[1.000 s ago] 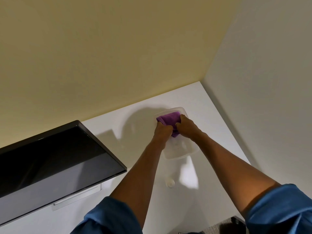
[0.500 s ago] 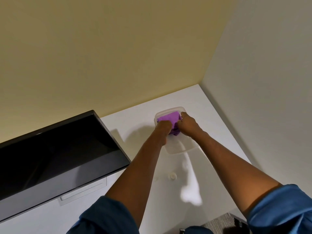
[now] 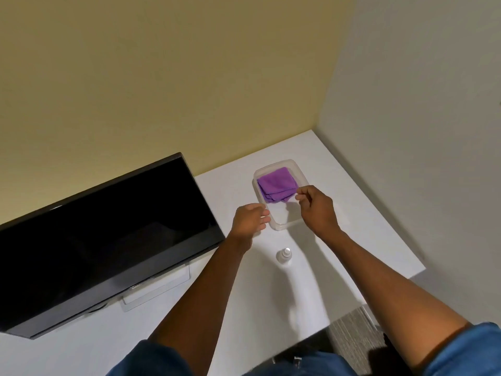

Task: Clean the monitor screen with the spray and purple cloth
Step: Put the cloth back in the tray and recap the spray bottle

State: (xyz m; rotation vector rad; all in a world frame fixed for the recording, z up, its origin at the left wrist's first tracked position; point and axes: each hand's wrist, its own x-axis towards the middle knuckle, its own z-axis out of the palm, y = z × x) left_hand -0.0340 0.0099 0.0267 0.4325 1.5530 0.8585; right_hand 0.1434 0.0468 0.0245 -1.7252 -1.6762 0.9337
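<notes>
The purple cloth (image 3: 276, 183) lies folded in the far half of a clear plastic container (image 3: 282, 226) on the white desk (image 3: 360, 229). My right hand (image 3: 315, 208) hovers over the container's near right side, thumb and forefinger close together just beside the cloth's near corner, lifting nothing. My left hand (image 3: 249, 221) is at the container's near left corner, fingers loosely curled and empty. A small white spray bottle (image 3: 284, 255) stands on the desk just in front of the container, between my forearms. The dark monitor (image 3: 103, 234) fills the left side, its screen off.
The monitor's pale stand base (image 3: 158, 290) rests on the desk below the screen. A yellow wall runs behind the desk and a white wall closes its right side. The desk's near right edge drops to grey carpet (image 3: 352, 335).
Both hands have come off the cloth and pulled back toward me, leaving it folded in the container. The view has tilted down, showing more of the monitor and the spray bottle.
</notes>
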